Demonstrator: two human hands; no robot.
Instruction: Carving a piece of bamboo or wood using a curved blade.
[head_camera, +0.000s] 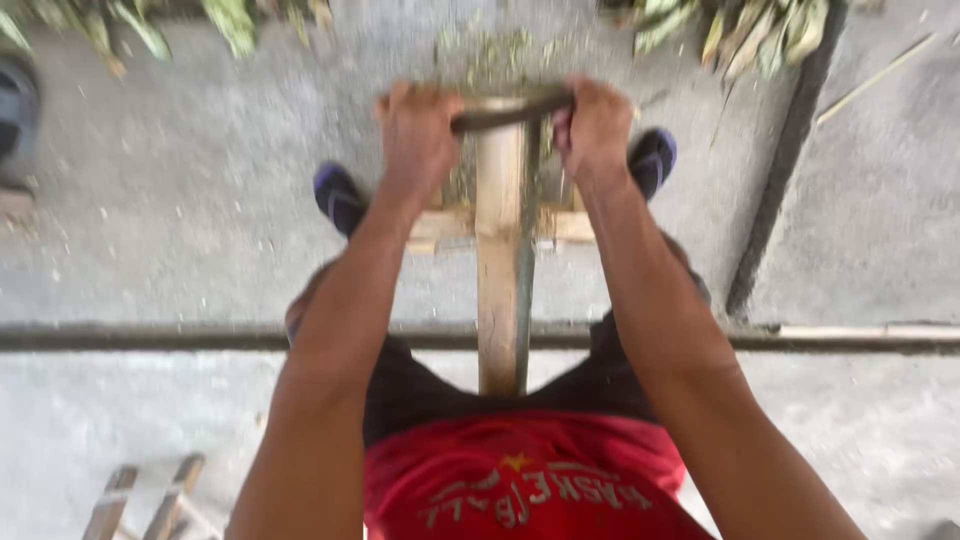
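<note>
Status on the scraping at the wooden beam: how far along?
Done: green shreds lie piled past the beam's end. In hand: left hand and right hand grip a dark curved blade across the wooden beam. Left: leafy stalks lie on the concrete beyond.

Leaf-littered concrete floor (180, 200) under wooden bench (503, 260)

a wooden beam (503, 260) runs out from between the person's knees over the concrete floor (170, 230); a curved blade (505, 112) lies across its far end, left hand (418, 135) and right hand (594, 125) gripping either end, leaves (745, 30) beyond
</note>
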